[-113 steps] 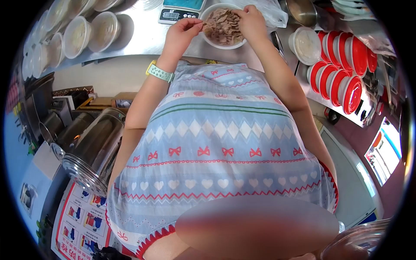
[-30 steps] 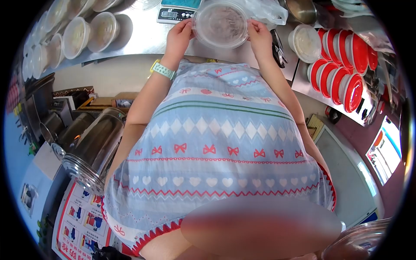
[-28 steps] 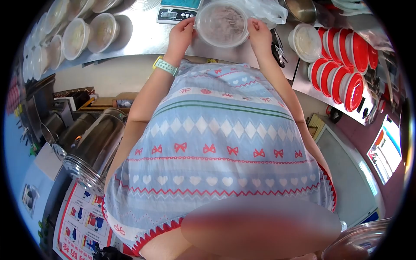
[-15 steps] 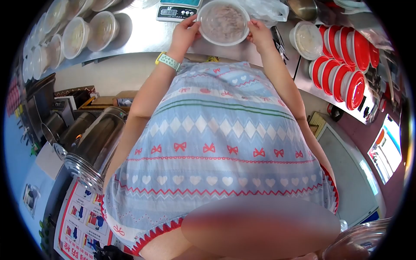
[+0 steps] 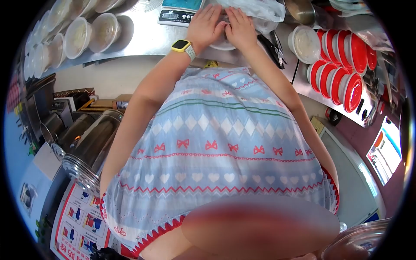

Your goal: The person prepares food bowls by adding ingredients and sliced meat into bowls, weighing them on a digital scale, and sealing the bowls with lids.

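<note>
Near the far side of the metal counter, both hands lie over a round, clear plastic container point(image 5: 223, 43). My left hand point(image 5: 206, 26), with a yellow watch point(image 5: 181, 45) on its wrist, rests on top with fingers stretched out. Beside it my right hand point(image 5: 239, 28) lies flat as well, the thumbs nearly meeting. Most of the container and its contents are hidden beneath them. A digital kitchen scale point(image 5: 177, 16) stands just left of my left hand. White plastic bags point(image 5: 264, 12) lie beyond my right hand.
Lidded food tubs point(image 5: 78, 38) stand in rows at left. Red-and-white containers point(image 5: 353, 93) are lined up at right, near a single clear tub point(image 5: 305, 44). A black-handled metal tool point(image 5: 273, 51) lies near my right forearm. A steel pot point(image 5: 300, 11) stands behind.
Both hands have moved from gripping the container's sides to lying flat over its top. The container now sits mostly covered, slightly lower in view.
</note>
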